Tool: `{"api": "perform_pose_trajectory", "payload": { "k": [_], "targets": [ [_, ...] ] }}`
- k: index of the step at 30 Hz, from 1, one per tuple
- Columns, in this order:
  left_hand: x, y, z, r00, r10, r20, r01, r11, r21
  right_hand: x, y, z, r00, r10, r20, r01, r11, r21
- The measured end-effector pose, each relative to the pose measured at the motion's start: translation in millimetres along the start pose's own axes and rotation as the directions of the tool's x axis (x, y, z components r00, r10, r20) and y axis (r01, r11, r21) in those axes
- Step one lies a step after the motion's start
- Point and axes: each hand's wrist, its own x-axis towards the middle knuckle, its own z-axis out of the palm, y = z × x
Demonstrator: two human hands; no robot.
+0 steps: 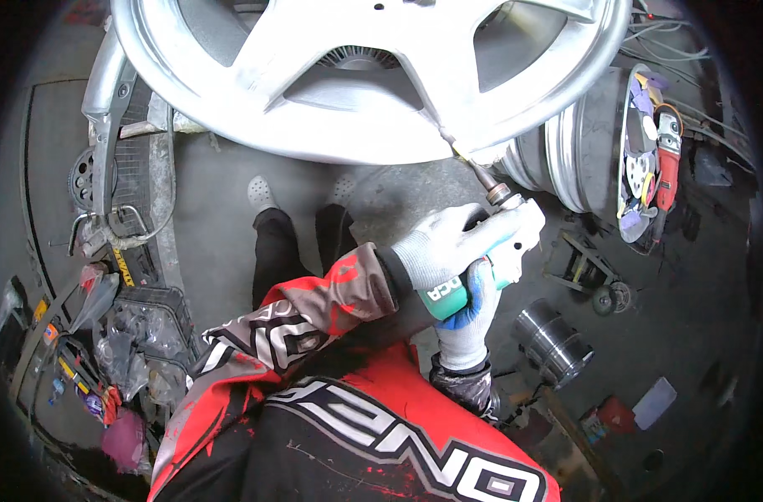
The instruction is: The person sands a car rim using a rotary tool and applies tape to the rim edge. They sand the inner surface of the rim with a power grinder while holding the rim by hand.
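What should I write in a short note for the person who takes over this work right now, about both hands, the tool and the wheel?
Left hand: gloved, closed around the upper body of the green die grinder.
Right hand: gloved, fingers wrapped around the grinder's lower end.
Grinder: its thin bit points up and meets the rim of the silver alloy wheel, near the base of a spoke.
Wheel: mounted in front of the person, face toward the camera.
Nearby: a second rim at right, with a red angle grinder on it.
Done: cannot tell how much of the rim is worked.
Left: the spot under the bit is in progress.
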Motion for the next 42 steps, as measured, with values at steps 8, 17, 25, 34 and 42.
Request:
{"api": "perform_pose_trajectory", "payload": {
  "k": [8, 17, 25, 34, 42],
  "targets": [
    [-9, 6, -6, 0.985, 0.172, -0.031, -0.173, 0.984, -0.030, -4, 4, 1, 0.999, -0.045, -0.019, 0.043, 0.995, -0.091],
    [-5, 27, -16, 0.992, 0.089, 0.087, -0.083, 0.994, -0.072, 2, -8, 9, 0.993, -0.119, -0.018, 0.115, 0.985, -0.127],
    [-14, -30, -11, 0.861, 0.507, -0.034, -0.497, 0.854, 0.155, -3, -22, 39, 0.988, -0.102, -0.113, 0.076, 0.974, -0.215],
    [-16, -32, -11, 0.906, 0.409, -0.109, -0.424, 0.882, -0.207, -2, -20, 39, 0.990, -0.108, -0.092, 0.077, 0.955, -0.288],
    [-11, -34, -7, 0.957, 0.284, -0.065, -0.290, 0.916, -0.276, -2, -23, 44, 0.993, -0.061, -0.103, 0.037, 0.975, -0.218]
  ]
}}
